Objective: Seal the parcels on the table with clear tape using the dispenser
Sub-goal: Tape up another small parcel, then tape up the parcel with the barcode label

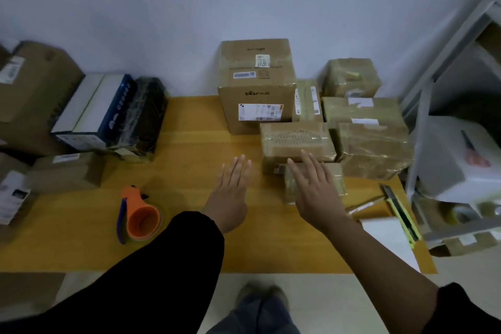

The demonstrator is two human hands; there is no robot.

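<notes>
An orange tape dispenser (139,215) with a blue handle lies on the yellow table (189,144), left of my arms. My left hand (230,187) hovers flat over the bare tabletop, fingers straight, holding nothing. My right hand (315,187) is spread with straight fingers over a small taped brown parcel (340,180) at the table's middle right; whether it touches it I cannot tell. Behind that sits a longer taped parcel (296,141). A big brown carton (256,84) stands at the back by the wall, with several taped parcels (371,144) to its right.
Brown cartons, a white and blue box (95,111) and a black wrapped package (143,116) crowd the left side. A utility knife (398,209) and white paper (385,236) lie near the right front corner. A grey shelf rack (447,89) with white bags stands on the right.
</notes>
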